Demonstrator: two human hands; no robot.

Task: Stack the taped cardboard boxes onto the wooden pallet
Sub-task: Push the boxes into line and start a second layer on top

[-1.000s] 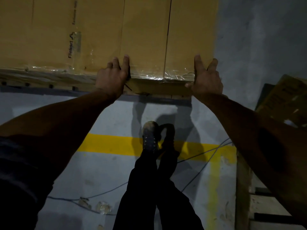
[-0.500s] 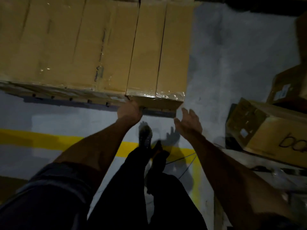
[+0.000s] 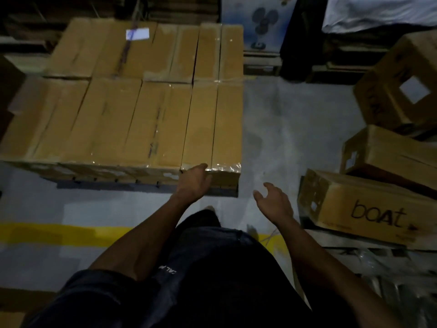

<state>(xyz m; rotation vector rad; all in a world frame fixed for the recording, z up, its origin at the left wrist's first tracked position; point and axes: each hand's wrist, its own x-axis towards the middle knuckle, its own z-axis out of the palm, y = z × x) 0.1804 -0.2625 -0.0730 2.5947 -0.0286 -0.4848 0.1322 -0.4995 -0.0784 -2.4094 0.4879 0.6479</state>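
Several taped cardboard boxes (image 3: 142, 119) lie side by side in a flat layer on a low wooden pallet (image 3: 113, 179), whose front edge shows beneath them. The two narrow boxes at the right end (image 3: 212, 124) have clear tape over their near ends. My left hand (image 3: 192, 182) reaches to the near end of those narrow boxes, fingers at the taped edge. My right hand (image 3: 274, 202) hangs in the air over the grey floor, apart from every box, palm turned inward with relaxed fingers and nothing in it.
More cardboard boxes lie tilted at the right, one marked "boat" (image 3: 369, 209), others behind it (image 3: 402, 91). A yellow floor line (image 3: 59, 234) runs across in front of me. A fan carton (image 3: 257, 20) stands at the back. Grey floor (image 3: 290, 129) separates pallet and right-hand boxes.
I have stood up and stepped back, so the whole layer shows. Both hands came off the narrow boxes' near end; the right hand has drifted right and hangs free.
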